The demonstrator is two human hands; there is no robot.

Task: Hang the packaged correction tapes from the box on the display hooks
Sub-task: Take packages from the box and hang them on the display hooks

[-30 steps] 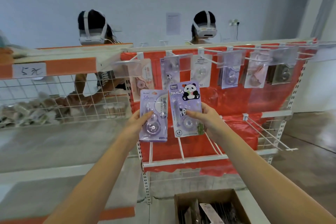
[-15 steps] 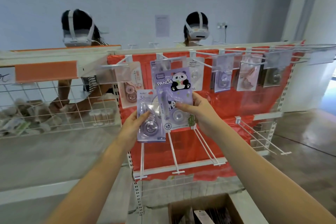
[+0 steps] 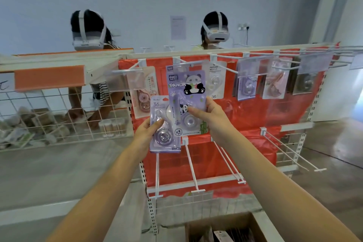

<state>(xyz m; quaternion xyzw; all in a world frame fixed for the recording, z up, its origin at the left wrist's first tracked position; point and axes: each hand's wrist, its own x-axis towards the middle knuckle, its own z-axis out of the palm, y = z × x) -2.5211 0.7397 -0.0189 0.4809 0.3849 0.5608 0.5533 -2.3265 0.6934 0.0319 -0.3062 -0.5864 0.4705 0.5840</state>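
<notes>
left hand (image 3: 146,135) grips glossy lilac blister pack (image 3: 164,129); right hand (image 3: 213,117) pinches panda card pack (image 3: 186,102).

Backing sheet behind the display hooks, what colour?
Red-orange backing sheet, clearest in the head view.

Soft even light, possibly motion-blurred, edges warped

"PANDA" stands on the panda pack (image 3: 186,102). "36" is printed on the lilac pack (image 3: 164,124) beside it, and "36" again on a hanging white pack (image 3: 215,80) farther back.
</notes>
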